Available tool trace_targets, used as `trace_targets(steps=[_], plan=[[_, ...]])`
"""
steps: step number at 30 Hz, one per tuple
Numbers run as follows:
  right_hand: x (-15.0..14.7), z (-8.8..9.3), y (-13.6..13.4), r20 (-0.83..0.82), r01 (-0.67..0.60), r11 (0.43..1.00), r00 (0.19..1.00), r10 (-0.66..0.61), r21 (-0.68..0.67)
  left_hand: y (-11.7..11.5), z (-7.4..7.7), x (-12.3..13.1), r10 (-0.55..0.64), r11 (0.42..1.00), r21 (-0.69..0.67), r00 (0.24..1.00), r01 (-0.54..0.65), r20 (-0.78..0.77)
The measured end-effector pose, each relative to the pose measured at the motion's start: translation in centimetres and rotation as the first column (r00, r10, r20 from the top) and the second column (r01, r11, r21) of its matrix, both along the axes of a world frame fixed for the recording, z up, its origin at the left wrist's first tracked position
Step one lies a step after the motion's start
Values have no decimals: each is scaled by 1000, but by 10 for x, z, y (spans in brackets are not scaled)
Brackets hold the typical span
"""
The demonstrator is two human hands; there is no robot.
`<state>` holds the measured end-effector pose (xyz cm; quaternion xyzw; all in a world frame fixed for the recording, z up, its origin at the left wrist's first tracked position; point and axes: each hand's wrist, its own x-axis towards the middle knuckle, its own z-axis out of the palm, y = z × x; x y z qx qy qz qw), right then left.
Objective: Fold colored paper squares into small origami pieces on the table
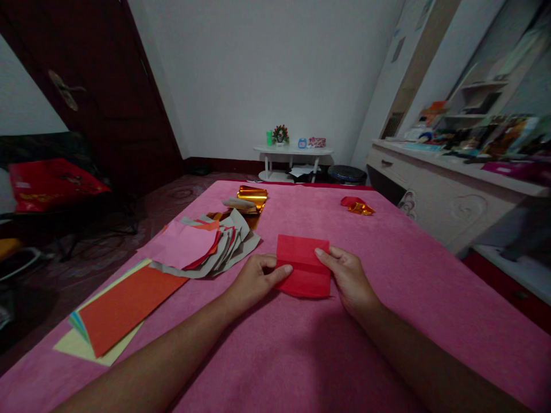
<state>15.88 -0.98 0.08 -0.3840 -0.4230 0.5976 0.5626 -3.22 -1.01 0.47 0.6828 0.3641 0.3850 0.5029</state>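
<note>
Between my two hands is a small square of red paper (305,281), raised a little over the pink cloth (275,355). A crease runs across its middle. My left hand (260,278) pinches its left edge, thumb on top and fingers behind. On the other side my right hand (344,272) grips the right edge with the thumb near the upper corner. The fingers under the paper are partly hidden. Left of my left hand lies a loose pile of cut sheets, with pink paper (181,244) on top and grey paper (221,252) below.
Orange paper (133,307) tops a stack at the left edge. Shiny gold foil (253,196) lies at the back, and folded red and gold pieces (360,208) at the back right. A white side table (293,150) and a dresser (439,189) stand beyond.
</note>
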Motion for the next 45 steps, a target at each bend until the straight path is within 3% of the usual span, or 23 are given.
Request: trace_targets(steps=[7, 20, 26, 30, 36, 38, 41, 45], plan=[[0, -1, -1, -37, 93, 996, 995, -93, 11, 0, 0, -1, -55, 998, 35, 998, 55, 6], [1, -2, 0, -38, 97, 995, 995, -96, 13, -2, 1, -1, -50, 999, 5, 999, 50, 7], [2, -1, 1, -27, 79, 997, 997, -79, 1, 0, -3, 0, -1, 998, -64, 1000, 2, 7], [1, -1, 0, 0, 47, 998, 999, -47, 33, 3, -9, 1, 71, 992, -117, 990, -57, 123], [1, -3, 2, 31, 93, 996, 995, -92, -6, 1, -6, 0, 283, 951, 108, 956, -291, 81], [2, -4, 2, 52, 110, 994, 993, -108, -22, -1, -2, -2, 288, 925, 257, 958, -279, 1], [2, -4, 3, 87, 93, 995, 992, -91, -20, -2, 0, -3, 253, 888, 431, 955, -164, -157], [2, -1, 3, 109, 105, 994, 989, -103, -13, -1, -1, -4, 285, 880, 442, 936, -172, -204]])
